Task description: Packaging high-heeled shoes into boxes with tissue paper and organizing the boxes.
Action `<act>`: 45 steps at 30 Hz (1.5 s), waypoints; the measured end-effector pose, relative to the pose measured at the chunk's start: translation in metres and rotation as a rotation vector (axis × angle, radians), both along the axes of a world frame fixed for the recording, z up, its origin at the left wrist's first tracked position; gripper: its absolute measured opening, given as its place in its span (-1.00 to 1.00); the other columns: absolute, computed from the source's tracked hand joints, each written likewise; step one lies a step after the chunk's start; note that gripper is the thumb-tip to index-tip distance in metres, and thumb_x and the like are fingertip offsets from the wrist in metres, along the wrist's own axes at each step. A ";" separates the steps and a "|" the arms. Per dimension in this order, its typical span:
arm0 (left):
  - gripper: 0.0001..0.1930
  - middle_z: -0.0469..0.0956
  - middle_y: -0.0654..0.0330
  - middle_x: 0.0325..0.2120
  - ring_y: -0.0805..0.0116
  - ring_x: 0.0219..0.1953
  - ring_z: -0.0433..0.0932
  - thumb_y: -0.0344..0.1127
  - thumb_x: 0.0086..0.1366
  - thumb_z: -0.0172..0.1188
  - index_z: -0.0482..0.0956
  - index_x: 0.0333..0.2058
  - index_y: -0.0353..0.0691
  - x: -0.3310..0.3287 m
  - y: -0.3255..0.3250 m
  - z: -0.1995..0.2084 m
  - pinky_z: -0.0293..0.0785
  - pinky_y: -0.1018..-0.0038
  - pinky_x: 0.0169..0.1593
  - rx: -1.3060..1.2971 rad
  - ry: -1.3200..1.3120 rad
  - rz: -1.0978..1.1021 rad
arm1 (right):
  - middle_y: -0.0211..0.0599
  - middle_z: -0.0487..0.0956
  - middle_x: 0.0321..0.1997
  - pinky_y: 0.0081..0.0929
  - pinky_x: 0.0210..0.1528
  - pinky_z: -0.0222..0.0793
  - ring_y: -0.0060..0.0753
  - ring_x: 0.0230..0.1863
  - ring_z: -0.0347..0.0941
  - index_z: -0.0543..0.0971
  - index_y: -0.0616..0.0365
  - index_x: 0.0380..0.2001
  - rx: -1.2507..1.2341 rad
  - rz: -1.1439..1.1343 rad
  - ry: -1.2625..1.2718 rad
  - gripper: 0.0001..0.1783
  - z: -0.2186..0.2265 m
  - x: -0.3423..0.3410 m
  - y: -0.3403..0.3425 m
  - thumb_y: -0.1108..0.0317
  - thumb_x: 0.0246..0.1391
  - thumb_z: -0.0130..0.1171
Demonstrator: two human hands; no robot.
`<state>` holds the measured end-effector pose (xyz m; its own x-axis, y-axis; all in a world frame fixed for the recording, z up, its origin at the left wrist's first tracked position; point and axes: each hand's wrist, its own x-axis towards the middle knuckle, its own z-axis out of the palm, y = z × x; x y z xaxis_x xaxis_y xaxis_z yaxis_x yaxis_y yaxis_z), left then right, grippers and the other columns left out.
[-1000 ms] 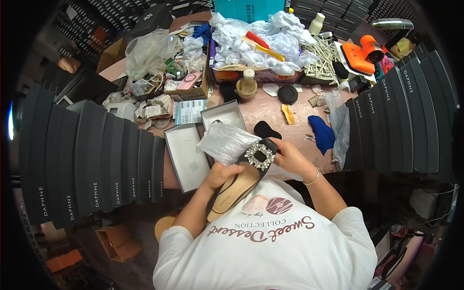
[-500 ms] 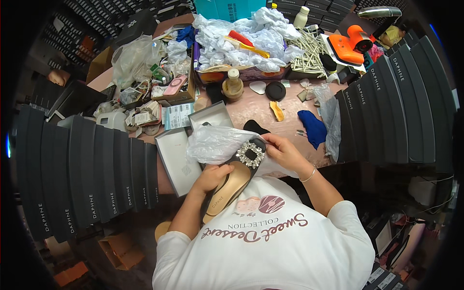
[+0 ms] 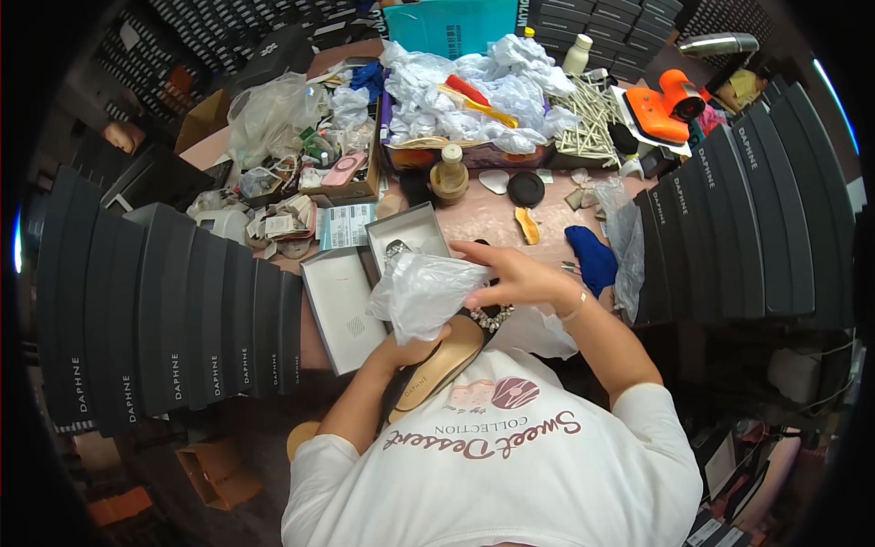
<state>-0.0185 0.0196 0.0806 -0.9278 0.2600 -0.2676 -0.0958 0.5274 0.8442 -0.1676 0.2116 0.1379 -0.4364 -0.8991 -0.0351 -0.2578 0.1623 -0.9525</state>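
One black flat slip-on shoe with a beige insole and a crystal ornament is held by the left fingers, closed around its side with the thumb over the insole. Its heel end points back toward the wearer's white printed T-shirt; the ornament is partly hidden beneath the right fingers. Those are spread, thumb well apart from forefinger, at the edge of a crumpled, translucent white wrapping sheet; whether they pinch it, I cannot tell. The sheet bulges just above the left fingers, and more thin white material shows below the right wrist.

Beyond the left fingers stands an open light-grey box with a crystal-trimmed item inside, partly covered by the sheet. A shallow light-grey lid lies just left of the same fingers. Farther out from the right fingers, the pinkish tabletop carries a curled orange-yellow strip and, to their right, a bright blue cloth.
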 end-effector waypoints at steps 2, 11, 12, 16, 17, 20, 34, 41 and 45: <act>-0.48 0.42 -0.02 -0.01 0.20 0.03 0.39 -0.22 0.18 -0.02 0.29 0.10 -0.34 -0.005 0.006 0.011 0.28 0.42 0.08 0.070 -0.236 0.118 | -0.19 0.49 0.00 -0.54 0.04 0.26 -0.41 0.01 0.38 0.40 0.31 0.02 0.025 0.041 -0.037 -0.51 0.004 -0.008 -0.016 0.38 0.01 0.21; -0.55 0.44 0.22 -0.04 0.51 -0.02 0.41 -0.43 0.26 0.04 0.27 0.14 -0.31 0.001 0.003 -0.003 0.32 0.56 0.06 0.835 -0.061 0.317 | -0.31 0.43 -0.42 -0.46 -0.29 0.30 -0.31 -0.35 0.38 0.58 0.16 -0.33 -0.279 -0.161 0.387 -0.74 0.006 0.028 -0.009 0.56 -0.22 0.23; -0.52 0.41 0.19 0.03 0.49 0.03 0.39 -0.45 0.27 0.05 0.24 0.17 -0.28 -0.002 0.000 -0.004 0.31 0.55 0.09 0.927 -0.241 0.372 | -0.33 0.42 -0.41 -0.46 -0.29 0.29 -0.31 -0.34 0.38 0.58 0.13 -0.34 -0.290 -0.138 0.454 -0.73 0.005 0.036 -0.003 0.56 -0.24 0.23; -0.54 0.41 0.16 0.03 0.45 0.02 0.42 -0.47 0.27 0.02 0.25 0.16 -0.31 0.001 -0.002 -0.006 0.33 0.54 0.09 0.970 -0.272 0.484 | -0.41 0.40 -0.40 -0.39 -0.15 0.19 -0.37 -0.28 0.35 0.57 0.06 -0.31 -0.172 0.008 0.775 -0.67 -0.011 0.062 0.014 0.47 -0.30 0.22; -0.53 0.41 0.15 0.03 0.44 0.02 0.42 -0.46 0.27 0.04 0.24 0.16 -0.32 0.001 -0.004 -0.007 0.33 0.54 0.10 0.981 -0.253 0.472 | -0.42 0.41 -0.40 -0.38 -0.12 0.16 -0.38 -0.27 0.34 0.57 0.06 -0.30 -0.131 0.025 0.847 -0.66 -0.016 0.069 0.016 0.44 -0.30 0.20; -0.45 0.41 0.12 0.01 0.43 0.01 0.42 -0.44 0.21 0.09 0.20 0.18 -0.34 0.002 -0.008 0.002 0.31 0.53 0.11 1.287 -0.316 0.461 | -0.43 0.40 -0.42 -0.36 -0.15 0.15 -0.40 -0.28 0.33 0.56 0.10 -0.34 -0.031 -0.068 0.950 -0.72 -0.021 0.081 0.012 0.38 -0.27 0.16; -0.41 0.46 0.19 -0.07 0.47 -0.06 0.45 -0.61 0.10 0.10 0.24 0.16 -0.33 0.000 -0.014 0.000 0.38 0.54 0.01 0.812 -0.187 0.457 | -0.20 0.55 -0.20 -0.29 -0.09 0.28 -0.13 -0.13 0.42 0.55 0.21 -0.17 -0.185 -0.389 0.404 -0.57 -0.015 0.020 0.023 0.16 -0.07 0.27; -0.37 0.49 0.11 -0.09 0.37 -0.11 0.51 -0.62 0.04 0.10 0.26 0.16 -0.31 -0.014 -0.035 -0.013 0.45 0.49 -0.04 0.942 -0.024 0.669 | 0.00 0.54 -0.48 -0.25 -0.32 0.33 -0.09 -0.41 0.49 0.57 0.26 -0.38 0.232 -0.112 0.206 -0.76 -0.062 -0.047 0.014 0.28 -0.03 0.18; -0.38 0.50 0.08 -0.10 0.33 -0.12 0.53 -0.67 0.03 0.05 0.27 0.15 -0.32 -0.037 -0.035 -0.053 0.49 0.46 -0.07 0.907 -0.013 0.833 | 0.00 0.53 -0.49 -0.17 -0.33 0.34 0.00 -0.41 0.48 0.56 0.22 -0.51 0.305 -0.142 0.568 -0.74 -0.049 -0.065 -0.025 0.21 -0.02 0.13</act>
<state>-0.0556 -0.0159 0.0273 -0.8980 -0.3132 -0.3092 -0.1336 -0.4753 0.8696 -0.2327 0.1861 0.0893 -0.5759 -0.8175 -0.0082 -0.6628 0.4728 -0.5807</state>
